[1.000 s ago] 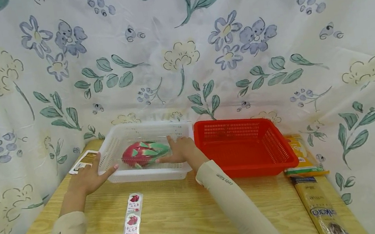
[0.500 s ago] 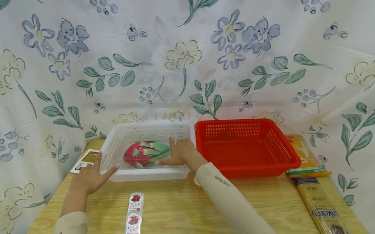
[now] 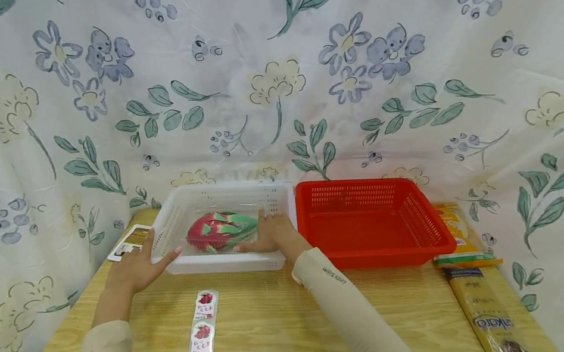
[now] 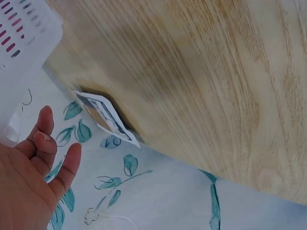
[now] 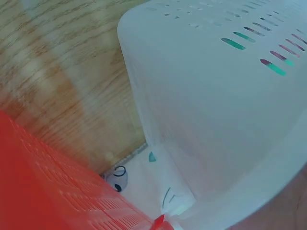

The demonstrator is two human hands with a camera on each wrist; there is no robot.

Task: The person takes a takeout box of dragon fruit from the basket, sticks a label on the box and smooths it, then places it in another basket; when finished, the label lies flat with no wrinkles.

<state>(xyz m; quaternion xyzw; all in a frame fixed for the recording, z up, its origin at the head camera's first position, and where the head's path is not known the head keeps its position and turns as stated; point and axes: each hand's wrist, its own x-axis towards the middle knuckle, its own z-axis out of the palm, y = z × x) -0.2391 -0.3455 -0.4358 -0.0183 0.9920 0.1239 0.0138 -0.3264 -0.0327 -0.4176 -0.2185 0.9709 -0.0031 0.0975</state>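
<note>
A red-and-green dragon fruit (image 3: 216, 231) lies in a clear plastic pack inside the white basket (image 3: 229, 264). My right hand (image 3: 274, 234) reaches over the basket's right end and rests at the right end of the pack, thumb toward me and index finger pointing away. Its fingertips are partly hidden by the hand. At the basket's left end is my left hand (image 3: 132, 274), fingers spread along the outside and thumb out toward the near corner. The left wrist view has these fingers loosely bent beside the basket wall. On the table lies a strip of dragon fruit stickers (image 3: 203, 326).
Beside the white basket stands a red basket (image 3: 375, 258). A yellow packet (image 3: 455, 233) and a brown pasta-like bag (image 3: 487, 309) lie at the right edge. A white-edged card or packet (image 3: 129, 242) is at the left edge. A floral curtain (image 3: 269, 81) hangs behind the table.
The whole head view has shifted slightly. My right index finger has drawn in a little at the pack's right end. The left hand, baskets and fruit stay in place.
</note>
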